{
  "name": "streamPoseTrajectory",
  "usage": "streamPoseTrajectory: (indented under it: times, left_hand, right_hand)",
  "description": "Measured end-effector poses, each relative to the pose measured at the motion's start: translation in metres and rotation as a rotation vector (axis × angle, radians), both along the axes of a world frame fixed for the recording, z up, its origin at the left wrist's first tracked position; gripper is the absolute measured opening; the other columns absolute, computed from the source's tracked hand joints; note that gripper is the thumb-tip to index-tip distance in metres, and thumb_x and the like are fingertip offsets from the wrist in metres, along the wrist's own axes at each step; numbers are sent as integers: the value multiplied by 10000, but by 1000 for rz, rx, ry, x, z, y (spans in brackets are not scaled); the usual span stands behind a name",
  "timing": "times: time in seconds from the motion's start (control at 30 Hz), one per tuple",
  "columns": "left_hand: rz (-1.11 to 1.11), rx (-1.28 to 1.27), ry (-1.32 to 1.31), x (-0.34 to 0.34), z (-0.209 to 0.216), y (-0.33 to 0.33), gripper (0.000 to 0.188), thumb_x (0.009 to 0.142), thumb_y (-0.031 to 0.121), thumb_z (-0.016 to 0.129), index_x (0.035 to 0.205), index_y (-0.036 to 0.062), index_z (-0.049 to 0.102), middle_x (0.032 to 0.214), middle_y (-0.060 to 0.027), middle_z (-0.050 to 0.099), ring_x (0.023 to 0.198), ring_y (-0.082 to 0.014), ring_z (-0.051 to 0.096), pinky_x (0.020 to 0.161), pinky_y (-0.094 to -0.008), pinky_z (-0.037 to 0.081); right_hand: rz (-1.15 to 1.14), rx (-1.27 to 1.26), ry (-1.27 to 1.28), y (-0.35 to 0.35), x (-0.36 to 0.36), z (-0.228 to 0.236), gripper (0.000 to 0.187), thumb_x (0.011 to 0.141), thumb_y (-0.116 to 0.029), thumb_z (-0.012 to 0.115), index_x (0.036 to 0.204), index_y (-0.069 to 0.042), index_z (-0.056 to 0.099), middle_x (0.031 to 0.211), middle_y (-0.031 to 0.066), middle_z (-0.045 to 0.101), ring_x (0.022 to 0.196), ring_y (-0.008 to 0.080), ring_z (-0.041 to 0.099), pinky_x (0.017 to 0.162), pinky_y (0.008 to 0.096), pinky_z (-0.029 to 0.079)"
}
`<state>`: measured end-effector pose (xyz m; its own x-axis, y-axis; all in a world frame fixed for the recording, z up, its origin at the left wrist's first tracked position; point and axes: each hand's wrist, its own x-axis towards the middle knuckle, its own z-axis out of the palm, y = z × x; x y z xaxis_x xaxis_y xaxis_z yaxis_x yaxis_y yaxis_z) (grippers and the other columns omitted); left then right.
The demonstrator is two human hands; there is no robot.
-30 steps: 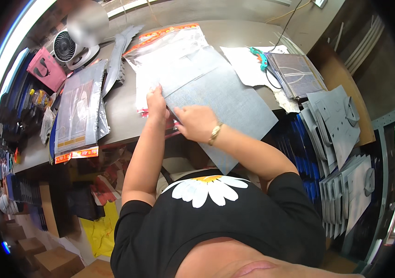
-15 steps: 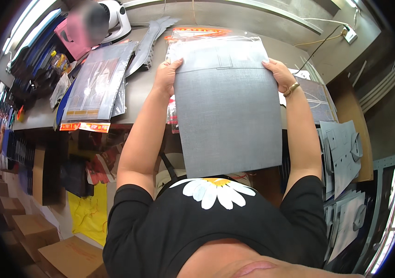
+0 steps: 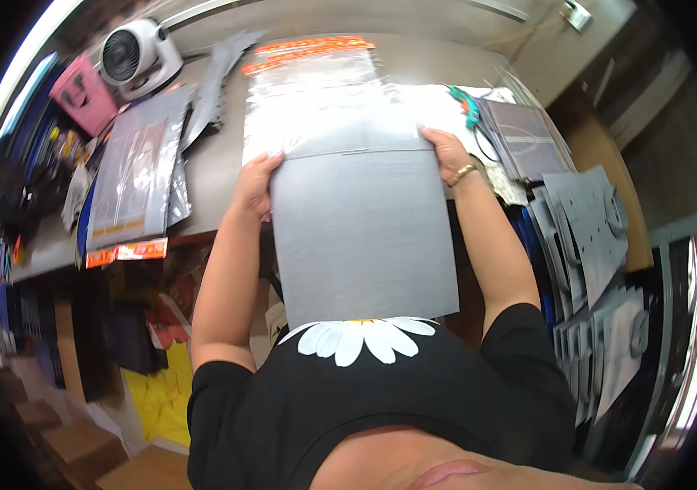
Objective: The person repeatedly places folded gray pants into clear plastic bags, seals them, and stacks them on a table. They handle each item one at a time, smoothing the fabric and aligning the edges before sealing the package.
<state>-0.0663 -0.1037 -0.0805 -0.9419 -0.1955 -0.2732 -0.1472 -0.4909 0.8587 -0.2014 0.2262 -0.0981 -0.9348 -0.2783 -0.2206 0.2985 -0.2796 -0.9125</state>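
Note:
In front of my body I hold a large flat grey folder (image 3: 365, 237), its lower edge close to my shirt. A crease runs across it near the top, with a small slot-like tab at the middle of that line. My left hand (image 3: 258, 186) is closed on the left edge by the crease, thumb on top. The right hand (image 3: 446, 155), with a gold-coloured band at the wrist, grips the opposite edge at the same height. Beyond the crease, shiny clear plastic bags (image 3: 307, 94) with orange printed strips lie on the table (image 3: 209, 175).
Left on the table are bagged grey panels (image 3: 140, 167), a pink holder (image 3: 85, 102) and a white fan (image 3: 132, 57). Green-handled scissors (image 3: 466, 106) lie at the right beside a patterned panel (image 3: 528, 139). Stacked grey handled folders (image 3: 581, 229) stand at right; cartons (image 3: 83, 445) at lower left.
The folder and both hands have come lower and nearer my body, and its upper part leans away more. The scissors and more of the plastic bags now show. The whole view has shifted.

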Motion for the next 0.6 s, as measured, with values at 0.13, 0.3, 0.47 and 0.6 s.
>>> streamPoseTrajectory:
  times: [0.13, 0.3, 0.47, 0.6]
  left_hand:
    - [-78, 16, -5, 17, -18, -14, 312, 891, 118, 598, 1145, -50, 534, 1059, -127, 614, 917, -196, 615, 810, -332, 513]
    - [-27, -35, 25, 21, -30, -12, 278, 917, 136, 565, 1140, -29, 555, 1082, -100, 618, 961, -178, 602, 859, -316, 493]
    - [-94, 84, -6, 5, -14, -22, 376, 981, 254, 435, 1230, -16, 516, 1214, -138, 582, 1096, -237, 564, 937, -372, 458]
    - [-145, -26, 83, 1, -3, -43, 396, 958, 277, 499, 1237, -4, 521, 1168, -117, 612, 1056, -206, 584, 895, -352, 476]
  right_hand:
    - [9, 33, -58, 4, 28, -2, 226, 898, -153, 563, 979, 52, 615, 893, 109, 653, 787, 187, 630, 709, 322, 514]
    - [0, 60, 25, 21, 58, -12, 250, 925, -201, 550, 974, 30, 630, 871, 78, 661, 745, 135, 611, 690, 289, 506]
    - [-101, 363, 376, 10, 60, 12, 297, 852, -269, 629, 913, 20, 666, 791, 37, 637, 753, 98, 557, 682, 272, 469]
    - [-186, 108, 344, 2, 53, 29, 278, 867, -252, 636, 907, 22, 657, 803, 35, 623, 740, 103, 538, 683, 279, 455]
